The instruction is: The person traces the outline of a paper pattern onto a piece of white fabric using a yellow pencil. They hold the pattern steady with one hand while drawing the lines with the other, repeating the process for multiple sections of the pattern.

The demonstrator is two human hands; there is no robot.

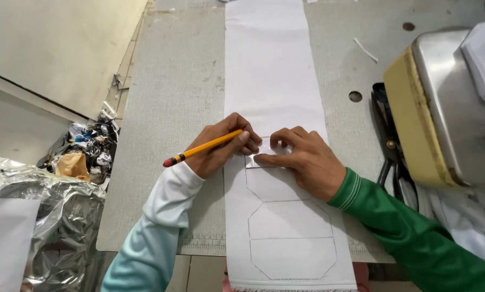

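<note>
White fabric strip [269, 81] is lying on the table [172, 108]; left hand [223, 148] is gripping a pencil [202, 147], right hand [302, 159] is pressing a template [261, 154] flat.

A tailoring or garment workshop, by the look of it — a worn grey work table [166, 135] carries a long strip of white fabric [269, 75] marked with pencilled pattern outlines. Heavy black shears [390, 146] lie beside a metal machine housing [459, 108], and scraps — foil, offcuts — pile up [85, 148] off the table's left edge.
</note>
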